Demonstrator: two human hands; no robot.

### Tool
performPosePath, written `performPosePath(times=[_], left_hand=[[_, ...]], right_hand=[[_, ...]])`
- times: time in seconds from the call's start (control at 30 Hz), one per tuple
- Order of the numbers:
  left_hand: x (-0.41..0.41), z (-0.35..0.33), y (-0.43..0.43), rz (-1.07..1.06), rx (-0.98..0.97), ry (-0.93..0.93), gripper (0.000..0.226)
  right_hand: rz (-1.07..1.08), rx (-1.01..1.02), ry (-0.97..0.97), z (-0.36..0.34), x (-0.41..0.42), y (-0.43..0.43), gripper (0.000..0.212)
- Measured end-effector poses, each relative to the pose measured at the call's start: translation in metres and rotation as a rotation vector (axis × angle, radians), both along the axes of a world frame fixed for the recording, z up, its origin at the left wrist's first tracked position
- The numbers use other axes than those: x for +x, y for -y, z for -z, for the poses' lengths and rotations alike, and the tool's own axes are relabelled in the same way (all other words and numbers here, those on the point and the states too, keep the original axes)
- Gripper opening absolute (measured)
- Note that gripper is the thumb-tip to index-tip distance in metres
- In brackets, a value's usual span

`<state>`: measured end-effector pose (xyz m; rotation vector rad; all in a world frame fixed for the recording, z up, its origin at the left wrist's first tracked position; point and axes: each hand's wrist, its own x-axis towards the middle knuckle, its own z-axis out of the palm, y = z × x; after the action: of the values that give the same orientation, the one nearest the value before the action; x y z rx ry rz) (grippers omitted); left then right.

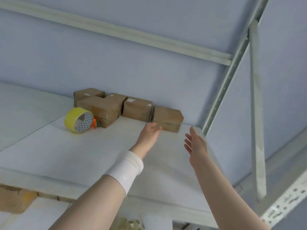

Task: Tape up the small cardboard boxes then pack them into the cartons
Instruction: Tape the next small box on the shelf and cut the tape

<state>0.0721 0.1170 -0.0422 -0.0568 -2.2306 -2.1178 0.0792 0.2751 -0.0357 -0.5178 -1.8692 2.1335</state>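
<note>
We list: pale blue wall [149, 63], filling the upper frame; white trunking [116, 30] crossing it on a slant from the upper left; white shelf board [66, 155], centre and lower left; perforated grey metal upright [231, 72] at right, slanted brace [256, 113] beside it. Light even and soft.

White shelf [83, 155] against a blue wall [116, 63]
Perforated metal post [227, 80] at its right corner, slanted brace [256, 122] beside it; a pale strip [116, 29] crosses the wall; a small orange-and-green item [95, 124] lies on the shelf.
</note>
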Motion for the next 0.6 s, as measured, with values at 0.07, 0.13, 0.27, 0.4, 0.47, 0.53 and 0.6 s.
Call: performPosePath(times=[0.07, 0.13, 0.27, 0.4, 0.47, 0.53, 0.6], left_hand=[[-0.036, 0.001, -0.004, -0.008, -0.039, 0.027, 0.050], [-0.071, 0.004, -0.007, -0.022, -0.053, 0.061, 0.057], [-0.131, 0.011, -0.009, -0.088, -0.005, 0.113, 0.064], [-0.168, 0.026, -0.015, -0.080, 0.000, 0.162, 0.059], [-0.179, 0.031, -0.020, -0.067, 0.013, 0.180, 0.055], [-0.184, 0.032, -0.024, -0.105, 0.020, 0.174, 0.046], [-0.186, 0.032, -0.027, -0.149, 0.031, 0.171, 0.044]], right_hand=[[-0.020, 0.016, 0.028, 0.004, -0.037, -0.011, 0.050], [-0.030, 0.032, 0.073, 0.008, -0.073, -0.021, 0.051], [-0.054, 0.042, 0.148, 0.013, -0.137, -0.031, 0.066], [-0.114, 0.022, 0.175, 0.022, -0.177, -0.029, 0.066], [-0.123, 0.006, 0.171, 0.028, -0.188, -0.028, 0.056], [-0.102, 0.005, 0.165, 0.033, -0.196, -0.028, 0.052], [-0.072, -0.003, 0.141, 0.037, -0.200, -0.031, 0.058]])
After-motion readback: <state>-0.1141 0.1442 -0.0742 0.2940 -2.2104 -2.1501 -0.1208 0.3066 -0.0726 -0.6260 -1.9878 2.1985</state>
